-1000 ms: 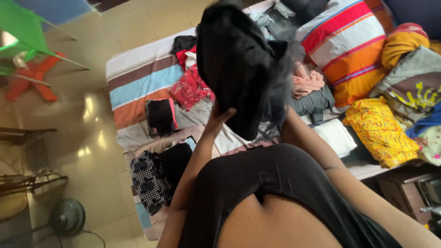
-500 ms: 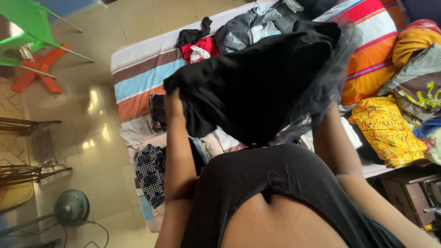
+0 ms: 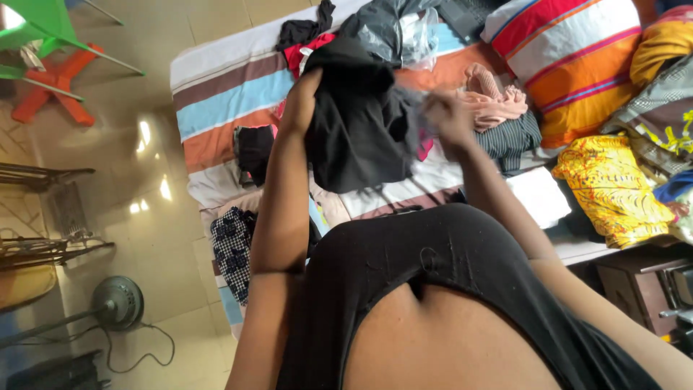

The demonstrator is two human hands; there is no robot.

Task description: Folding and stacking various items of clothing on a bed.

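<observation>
While your left hand point(image 3: 299, 97) grips the black garment point(image 3: 357, 126) at upper centre, above the bed point(image 3: 224, 108) | right hand point(image 3: 447, 115) blurred, grip unclear | step: gathering cloth, likely | next: firm second hold.

Two hands: left hand point(image 3: 302, 97) and right hand point(image 3: 446, 115), both on one black garment point(image 3: 357, 126). One striped bedsheet point(image 3: 231, 94). One striped pillow point(image 3: 570, 58). One yellow printed cloth point(image 3: 610, 188). One pink cloth point(image 3: 494, 101). One dark striped cloth point(image 3: 512, 141). One white folded cloth point(image 3: 538, 196). One checked black-and-white cloth point(image 3: 232, 249). One red cloth point(image 3: 307, 49). One grey plastic bag point(image 3: 393, 29). One floor fan point(image 3: 115, 303). One green chair point(image 3: 36, 32). One orange stool point(image 3: 54, 94).
</observation>
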